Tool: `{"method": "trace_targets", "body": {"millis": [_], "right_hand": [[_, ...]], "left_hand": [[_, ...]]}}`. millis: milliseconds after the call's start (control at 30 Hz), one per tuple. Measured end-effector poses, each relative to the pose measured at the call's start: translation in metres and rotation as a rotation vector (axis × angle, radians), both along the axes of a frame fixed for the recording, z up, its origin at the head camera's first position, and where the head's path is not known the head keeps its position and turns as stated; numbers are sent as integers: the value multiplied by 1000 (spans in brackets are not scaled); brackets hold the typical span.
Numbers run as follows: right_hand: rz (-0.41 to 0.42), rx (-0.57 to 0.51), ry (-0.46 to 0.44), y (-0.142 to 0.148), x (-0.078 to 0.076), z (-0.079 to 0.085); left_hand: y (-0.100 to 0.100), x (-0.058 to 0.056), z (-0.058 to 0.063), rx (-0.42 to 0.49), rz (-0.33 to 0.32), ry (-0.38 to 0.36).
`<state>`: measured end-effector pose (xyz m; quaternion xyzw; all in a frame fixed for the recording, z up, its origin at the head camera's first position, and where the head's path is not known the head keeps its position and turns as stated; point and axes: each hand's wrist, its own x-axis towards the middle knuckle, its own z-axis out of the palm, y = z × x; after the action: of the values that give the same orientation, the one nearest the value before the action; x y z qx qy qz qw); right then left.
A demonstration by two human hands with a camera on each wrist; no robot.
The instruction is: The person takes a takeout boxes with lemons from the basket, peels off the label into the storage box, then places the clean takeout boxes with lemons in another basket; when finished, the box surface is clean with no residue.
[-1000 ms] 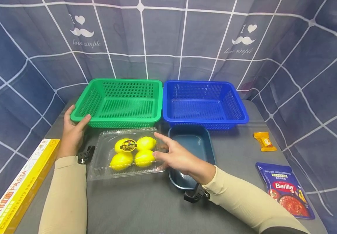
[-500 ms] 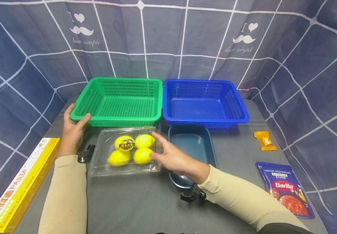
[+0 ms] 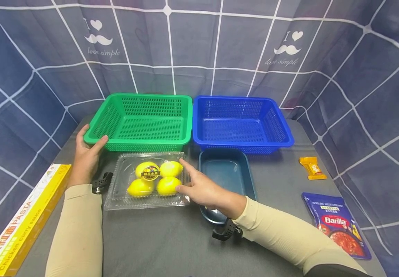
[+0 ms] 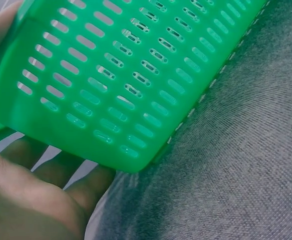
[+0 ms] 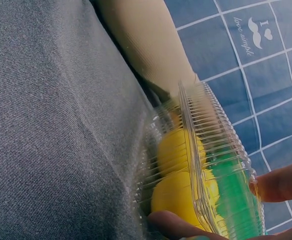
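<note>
My left hand [image 3: 86,159] grips the front left corner of a green plastic basket [image 3: 144,147]. In the left wrist view, fingers [image 4: 50,170] pass behind the basket's slotted wall [image 4: 85,120]. A clear plastic clamshell box [image 3: 121,188] lies on the grey cloth in front of this basket, with several yellow lemons [image 3: 169,186] inside and a black-and-gold label on its lid. My right hand [image 3: 206,190] holds the box's right end, index finger at the far corner and thumb at the side. Its other fingers are mostly hidden. The right wrist view shows lemons [image 5: 178,197] through the ribbed wall.
A blue basket [image 3: 244,145] stands right of the green one. The dark blue tray [image 3: 225,169] sits under my right wrist. Right of it lie a small orange packet [image 3: 312,168] and a Barilla pouch [image 3: 336,225]. A long yellow pasta box [image 3: 26,219] lies at left.
The clamshell box's right end has come down and shifted slightly left, together with my right hand, mostly during the first half second. My left hand stays on the green basket.
</note>
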<state>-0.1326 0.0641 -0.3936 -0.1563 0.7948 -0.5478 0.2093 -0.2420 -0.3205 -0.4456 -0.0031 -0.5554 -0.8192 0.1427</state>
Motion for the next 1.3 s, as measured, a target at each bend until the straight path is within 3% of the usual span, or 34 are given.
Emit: {"method": "trace_targets", "body": {"millis": [100,133,233,333,367,433,500,567,667,767,933,1033,1300], "right_hand": [[0,-8,3,0,0,-1],[-1,-14,-3,0,0,-1],[1,-16,-8,-1,0,-1],[0,-20,-2,0,0,-1],[-1,-18,4,0,0,-2],[-6,-12,15,0,0,-2],[-9,-22,13,1,0,-3],[-9,-20,8,1,0,-3],[1,-17,10,1,0,-3],[6,-11,14,0,0,-3],[10,-4,20,1,-1,-2],[8,5,34,1,-2,-1],[9,-5,23,1,0,-4]], "left_hand": [[-1,1,2,-48,16,-26],[-2,3,4,-116,29,-54],[-6,8,16,-432,43,-163],[-12,17,36,-827,-34,-270],[-13,20,44,-904,-84,-297],[-14,27,58,-1000,-180,-333],[-12,36,69,-1064,-208,-344],[-7,46,78,-1119,-185,-322],[2,62,85,-1216,-108,-222],[14,79,89,-1231,-99,-157],[26,103,80,-1069,-186,-130],[28,108,67,-993,-253,-116],[30,113,36,-933,-445,-86]]}}
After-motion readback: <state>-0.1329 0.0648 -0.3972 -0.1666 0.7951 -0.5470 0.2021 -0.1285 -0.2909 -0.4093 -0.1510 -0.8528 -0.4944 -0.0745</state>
